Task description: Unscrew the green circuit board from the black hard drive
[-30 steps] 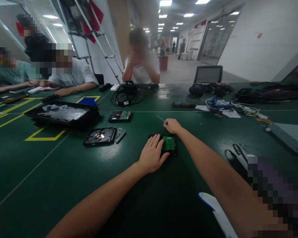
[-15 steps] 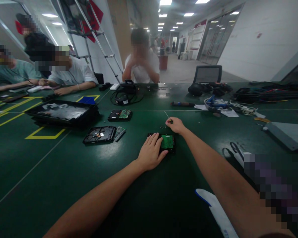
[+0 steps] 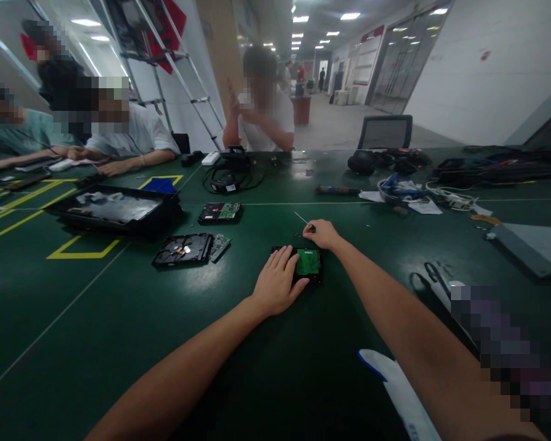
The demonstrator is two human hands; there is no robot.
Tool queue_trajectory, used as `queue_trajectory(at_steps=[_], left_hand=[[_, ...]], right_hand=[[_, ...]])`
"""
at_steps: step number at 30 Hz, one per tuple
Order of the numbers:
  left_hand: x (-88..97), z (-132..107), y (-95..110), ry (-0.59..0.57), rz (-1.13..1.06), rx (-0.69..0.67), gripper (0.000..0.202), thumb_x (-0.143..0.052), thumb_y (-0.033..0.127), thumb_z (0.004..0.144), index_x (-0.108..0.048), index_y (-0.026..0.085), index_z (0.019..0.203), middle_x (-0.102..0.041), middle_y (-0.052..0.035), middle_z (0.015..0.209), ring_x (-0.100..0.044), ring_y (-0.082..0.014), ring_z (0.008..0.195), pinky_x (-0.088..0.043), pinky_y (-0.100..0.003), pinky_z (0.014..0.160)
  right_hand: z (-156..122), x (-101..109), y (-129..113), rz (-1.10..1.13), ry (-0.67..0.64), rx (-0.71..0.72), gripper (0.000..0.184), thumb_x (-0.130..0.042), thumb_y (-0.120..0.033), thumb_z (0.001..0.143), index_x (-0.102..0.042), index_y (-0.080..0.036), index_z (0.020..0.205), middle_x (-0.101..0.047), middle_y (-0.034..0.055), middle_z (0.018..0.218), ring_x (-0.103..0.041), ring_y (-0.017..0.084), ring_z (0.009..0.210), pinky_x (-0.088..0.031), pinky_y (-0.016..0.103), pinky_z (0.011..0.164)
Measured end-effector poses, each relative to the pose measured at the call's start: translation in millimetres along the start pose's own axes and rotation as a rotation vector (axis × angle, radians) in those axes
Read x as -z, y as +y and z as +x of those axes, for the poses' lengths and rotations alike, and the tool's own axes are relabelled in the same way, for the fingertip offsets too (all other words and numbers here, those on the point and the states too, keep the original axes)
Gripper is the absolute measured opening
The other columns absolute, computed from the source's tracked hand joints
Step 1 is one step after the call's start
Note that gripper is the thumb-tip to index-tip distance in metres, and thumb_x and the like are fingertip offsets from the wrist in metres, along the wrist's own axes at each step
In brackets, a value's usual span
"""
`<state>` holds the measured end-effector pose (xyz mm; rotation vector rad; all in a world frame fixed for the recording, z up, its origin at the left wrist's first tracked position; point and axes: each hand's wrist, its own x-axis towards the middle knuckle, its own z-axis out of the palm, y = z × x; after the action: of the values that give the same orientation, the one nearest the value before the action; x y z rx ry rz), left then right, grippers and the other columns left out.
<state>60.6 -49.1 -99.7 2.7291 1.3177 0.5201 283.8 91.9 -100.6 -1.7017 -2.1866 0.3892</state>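
Note:
A black hard drive with a green circuit board (image 3: 308,262) lies on the table. My left hand (image 3: 278,283) holds it down, fingers together across its left part and thumb along the near edge. Just past the drive's far right corner is my right hand (image 3: 322,234), closed around a screwdriver (image 3: 302,217). Its handle is mostly hidden in my fingers, and the thin shaft points up and left, clear of the drive. Several tiny pieces, perhaps screws (image 3: 297,235), lie near the fingers.
To the left are an opened drive casing (image 3: 182,251), a loose circuit board (image 3: 220,247), another hard drive (image 3: 220,212) and a black tray (image 3: 114,211). Cables (image 3: 401,188) and a grey metal box (image 3: 530,245) sit right. A white glove (image 3: 397,386) lies near my right forearm. People sit across.
My right hand has shifted slightly left, and the screwdriver's shaft has swung further left. My left hand stays on the hard drive. The person opposite has moved their hands.

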Motion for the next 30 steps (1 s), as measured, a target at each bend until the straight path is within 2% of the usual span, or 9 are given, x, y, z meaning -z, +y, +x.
queue_trajectory(at_steps=[9,14,19,22,26,30], left_hand=[[-1.0,0,-1,0.015,-0.013,-0.008,0.066,-0.04,0.059,0.099,-0.04,0.016,0.15,-0.032,-0.0158,0.163,-0.029,-0.0332,0.151,-0.029,-0.055,0.122],[0.4,-1,-1,0.013,-0.015,-0.011,0.067,-0.038,0.06,0.099,-0.04,0.016,0.15,-0.032,-0.0154,0.163,-0.028,-0.0327,0.152,-0.028,-0.054,0.123],[-0.4,0,-1,0.011,-0.014,-0.008,0.067,-0.038,0.06,0.099,-0.041,0.016,0.149,-0.032,-0.0154,0.163,-0.028,-0.0324,0.152,-0.027,-0.054,0.124],[-1.5,0,-1,0.01,-0.015,-0.007,0.066,-0.039,0.059,0.099,-0.041,0.016,0.149,-0.033,-0.0153,0.162,-0.028,-0.0322,0.152,-0.027,-0.054,0.124],[-1.7,-1,-1,0.009,-0.021,-0.006,0.067,-0.038,0.06,0.099,-0.04,0.015,0.15,-0.032,-0.0158,0.163,-0.028,-0.0317,0.152,-0.026,-0.053,0.124],[-1.9,0,-1,0.041,-0.035,0.025,0.071,-0.039,0.064,0.097,-0.041,0.016,0.149,-0.031,-0.0152,0.163,-0.024,-0.0325,0.153,-0.022,-0.054,0.125]], right_hand=[[-5,-5,-8,0.0,0.067,-0.074,0.011,-0.068,-0.028,0.09,-0.073,-0.02,0.094,-0.073,0.0077,0.099,-0.066,0.02,0.089,-0.046,0.029,0.08],[-9,-7,-5,0.054,0.118,-0.08,0.01,-0.067,-0.027,0.09,-0.071,-0.02,0.097,-0.073,0.0049,0.095,-0.066,0.019,0.088,-0.046,0.029,0.082],[-11,-9,-6,0.108,0.155,-0.082,0.016,-0.075,-0.025,0.082,-0.07,-0.021,0.096,-0.074,0.0019,0.094,-0.066,0.016,0.084,-0.047,0.027,0.08],[-12,-4,-7,0.127,0.163,-0.088,0.017,-0.081,-0.029,0.077,-0.071,-0.021,0.088,-0.074,0.0009,0.089,-0.066,0.017,0.082,-0.048,0.028,0.078],[-21,8,-4,0.151,0.215,-0.142,0.012,-0.074,-0.031,0.084,-0.072,-0.021,0.089,-0.075,0.0033,0.091,-0.067,0.019,0.085,-0.048,0.029,0.078],[-43,18,-2,0.195,0.234,-0.195,0.024,-0.067,-0.043,0.089,-0.07,-0.019,0.088,-0.074,0.0055,0.085,-0.067,0.017,0.074,-0.048,0.028,0.069]])
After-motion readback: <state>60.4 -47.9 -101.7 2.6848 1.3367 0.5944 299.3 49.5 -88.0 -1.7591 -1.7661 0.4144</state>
